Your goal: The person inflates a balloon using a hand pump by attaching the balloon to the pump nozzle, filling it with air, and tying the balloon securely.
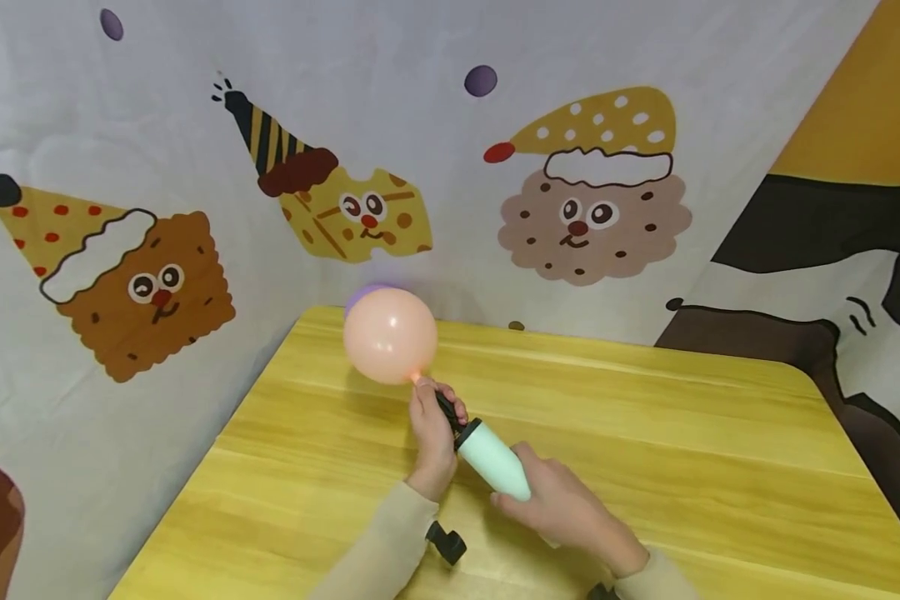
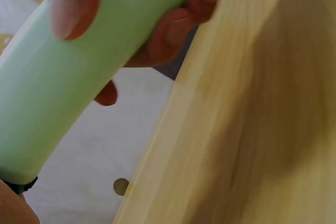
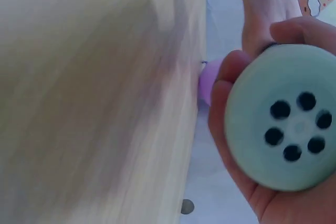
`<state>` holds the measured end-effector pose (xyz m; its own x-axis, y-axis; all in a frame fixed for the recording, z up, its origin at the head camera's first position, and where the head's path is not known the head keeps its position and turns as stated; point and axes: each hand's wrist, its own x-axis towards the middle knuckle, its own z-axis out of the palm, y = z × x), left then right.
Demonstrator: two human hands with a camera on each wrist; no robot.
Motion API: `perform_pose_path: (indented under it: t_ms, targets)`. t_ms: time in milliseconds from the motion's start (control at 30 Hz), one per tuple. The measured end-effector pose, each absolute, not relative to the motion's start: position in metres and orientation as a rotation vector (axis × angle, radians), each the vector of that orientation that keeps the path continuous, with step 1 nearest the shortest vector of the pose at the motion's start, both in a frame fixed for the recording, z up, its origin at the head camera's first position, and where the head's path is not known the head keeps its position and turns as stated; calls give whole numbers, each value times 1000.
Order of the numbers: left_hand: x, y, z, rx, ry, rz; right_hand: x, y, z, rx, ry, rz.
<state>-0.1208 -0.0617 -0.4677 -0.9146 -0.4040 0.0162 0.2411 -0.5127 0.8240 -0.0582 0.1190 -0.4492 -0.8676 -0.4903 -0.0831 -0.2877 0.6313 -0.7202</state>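
A peach balloon (image 1: 390, 335), round and inflated, sits on the tip of a balloon pump with a mint-green barrel (image 1: 493, 460) and a black front end. My left hand (image 1: 432, 421) grips the pump's black end and the balloon's neck. Around the rear of the barrel curls my right hand (image 1: 558, 500). In the right wrist view the pump's round end cap (image 3: 283, 124) shows several dark holes, with fingers wrapped about it. The left wrist view shows the green barrel (image 2: 68, 82) close up, with the right hand's fingers (image 2: 170, 35) on it.
Behind the peach balloon a purple balloon (image 1: 356, 295) shows partly, at the table's back edge. The yellow wood-grain table (image 1: 645, 417) lies under both hands. A printed cloth (image 1: 450, 167) with cartoon figures hangs behind and to the left. A black piece (image 1: 447, 543) sticks out from the left sleeve.
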Motion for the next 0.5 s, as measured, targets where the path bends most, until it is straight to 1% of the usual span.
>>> perform_pose_path:
  t_ms: [200,500]
  targets:
    - [-130,-72,-466,247,-1258,-2431,-53,125,-451,-587,2516,-1132]
    - [-148,-122,-461,352,-1099,-2387,-47,158,-455,-675,2471,-1056]
